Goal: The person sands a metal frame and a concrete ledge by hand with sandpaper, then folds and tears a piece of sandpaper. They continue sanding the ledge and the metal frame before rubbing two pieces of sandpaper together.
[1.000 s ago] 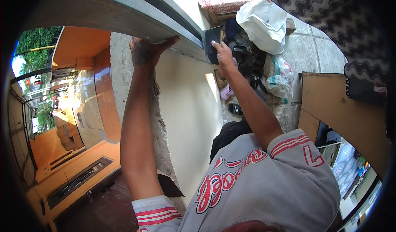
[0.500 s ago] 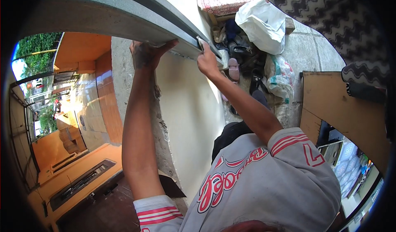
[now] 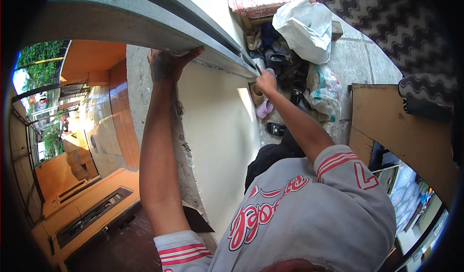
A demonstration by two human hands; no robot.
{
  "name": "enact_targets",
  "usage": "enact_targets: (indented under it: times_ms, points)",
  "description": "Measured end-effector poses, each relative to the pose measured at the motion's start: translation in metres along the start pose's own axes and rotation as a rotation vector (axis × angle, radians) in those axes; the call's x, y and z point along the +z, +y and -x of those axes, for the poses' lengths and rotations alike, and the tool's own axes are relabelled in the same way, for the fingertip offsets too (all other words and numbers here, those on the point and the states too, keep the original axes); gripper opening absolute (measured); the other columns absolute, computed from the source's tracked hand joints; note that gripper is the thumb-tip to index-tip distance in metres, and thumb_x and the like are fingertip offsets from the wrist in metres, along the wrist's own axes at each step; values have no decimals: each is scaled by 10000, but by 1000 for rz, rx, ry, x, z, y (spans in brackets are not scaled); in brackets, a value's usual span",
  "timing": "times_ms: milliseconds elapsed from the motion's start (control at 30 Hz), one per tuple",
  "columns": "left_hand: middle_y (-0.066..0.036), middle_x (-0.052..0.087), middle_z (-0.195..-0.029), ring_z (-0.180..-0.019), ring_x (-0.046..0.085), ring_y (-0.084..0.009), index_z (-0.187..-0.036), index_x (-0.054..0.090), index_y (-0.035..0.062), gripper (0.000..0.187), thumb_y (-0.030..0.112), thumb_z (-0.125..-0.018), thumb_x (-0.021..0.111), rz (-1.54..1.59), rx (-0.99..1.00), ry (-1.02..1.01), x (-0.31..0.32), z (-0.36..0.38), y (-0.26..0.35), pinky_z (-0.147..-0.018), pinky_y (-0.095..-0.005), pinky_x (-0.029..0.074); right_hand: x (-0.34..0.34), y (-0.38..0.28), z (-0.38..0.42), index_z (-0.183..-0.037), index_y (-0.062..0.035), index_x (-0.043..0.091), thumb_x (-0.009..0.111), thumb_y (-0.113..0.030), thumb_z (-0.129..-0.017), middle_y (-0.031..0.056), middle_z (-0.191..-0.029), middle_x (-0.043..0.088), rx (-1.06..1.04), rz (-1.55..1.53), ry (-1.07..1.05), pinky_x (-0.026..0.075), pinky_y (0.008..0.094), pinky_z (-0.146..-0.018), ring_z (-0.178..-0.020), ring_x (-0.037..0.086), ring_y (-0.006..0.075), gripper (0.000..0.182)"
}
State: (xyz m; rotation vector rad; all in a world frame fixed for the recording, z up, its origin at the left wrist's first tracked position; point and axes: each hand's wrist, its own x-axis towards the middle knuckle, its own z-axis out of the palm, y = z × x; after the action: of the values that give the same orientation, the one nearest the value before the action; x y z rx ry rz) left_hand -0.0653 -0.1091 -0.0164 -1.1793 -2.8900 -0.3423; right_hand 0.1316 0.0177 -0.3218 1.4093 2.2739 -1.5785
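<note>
A long grey metal frame with a slotted channel runs across the top, over the edge of a pale wall panel. My left hand grips its lower edge, the thumb stretched along the metal and the other fingers mostly hidden behind it. At the far right end of the frame, my right hand is closed around a small, thin, dark-tipped tool. I cannot tell its exact kind. The tool's tip is right at the frame's end.
Shoes and sandals, among them a pink clog, lie piled beyond the panel. A white plastic sack and a second bag lie beside them. A brown board stands at the right. An orange-walled area shows at the left.
My right hand has slid right and down along the frame to its end, with the tool in it. My left hand keeps its place on the frame. The view has shifted slightly.
</note>
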Motion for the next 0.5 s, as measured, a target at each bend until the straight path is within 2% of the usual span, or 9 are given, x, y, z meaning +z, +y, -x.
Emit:
enact_targets:
  times_ms: [67, 100, 167, 233, 300, 333, 400, 433, 500]
  points:
    - [-228, 626, -1263, -1311, 481, -366, -1300, 601, -4, 1036, 722, -596, 824, -18, -16, 18, -1, 9, 2, -1133, -499, 313, -10, 10, 11, -1308, -94, 624, 507, -148, -846, 291, -1134, 671, 63, -174, 122, 472, 505, -967, -1117, 619, 453, 481]
    - [-226, 619, -1271, -1314, 477, -364, -1292, 606, -5, 1029, 721, -596, 826, -48, -43, 37, 0, 7, 2, -1135, -494, 314, -13, 4, 18, -1308, -94, 624, 507, -148, -846, 291, -1134, 671, 61, -161, 105, 472, 505, -967, -1117, 619, 453, 481]
    - [-192, 621, -1279, -1300, 488, -360, -1285, 615, 10, 1010, 713, -594, 831, -38, -24, 52, -1, 6, 1, -1131, -490, 318, -18, -25, 20, -1362, -53, 562, 492, -115, -860, 293, -1183, 656, 80, -245, 194, 450, 503, -999, -1140, 604, 468, 510]
    - [-174, 623, -1283, -1298, 488, -355, -1288, 618, 21, 1004, 714, -593, 832, -15, 20, 44, -1, 6, 2, -1124, -493, 323, -10, -56, 21, -1433, -30, 477, 472, -72, -872, 307, -1281, 600, -20, -328, 236, 430, 477, -1048, -1220, 559, 459, 563]
    - [-167, 625, -1287, -1300, 484, -351, -1291, 619, 26, 1004, 715, -592, 832, -19, 46, 58, 1, 6, 1, -1120, -495, 325, -17, -105, 38, -1476, -28, 423, 453, -35, -876, 301, -1376, 536, -227, -375, 280, 405, 457, -1090, -1299, 508, 432, 600]
    - [-165, 627, -1289, -1303, 481, -348, -1293, 618, 28, 1006, 717, -592, 831, -32, 59, 76, 1, 6, 1, -1118, -495, 325, -19, -122, 50, -1476, -28, 423, 453, -35, -876, 301, -1376, 536, -229, -375, 281, 405, 457, -1090, -1299, 508, 432, 600]
    - [-165, 628, -1288, -1307, 478, -344, -1291, 620, 30, 1002, 717, -593, 831, -26, 42, 66, 0, 7, 2, -1118, -496, 325, -21, -141, 68, -1481, -36, 416, 438, 2, -868, 294, -1407, 512, -772, -450, 395, 411, 456, -1084, -1311, 495, 425, 615]
    - [-164, 629, -1288, -1311, 475, -341, -1289, 622, 33, 998, 718, -594, 831, -19, 27, 53, -1, 7, 3, -1118, -497, 324, -20, -137, 72, -1481, -36, 416, 438, 2, -868, 294, -1407, 512, -774, -449, 397, 411, 456, -1084, -1311, 495, 425, 615]
    - [-161, 631, -1282, -1315, 472, -336, -1283, 630, 39, 986, 717, -596, 831, -39, 14, 44, -2, 8, 5, -1123, -495, 318, -4, -108, 61, -1456, -51, 463, 450, -27, -852, 296, -1354, 553, -619, -311, 271, 426, 464, -1060, -1267, 523, 440, 605]
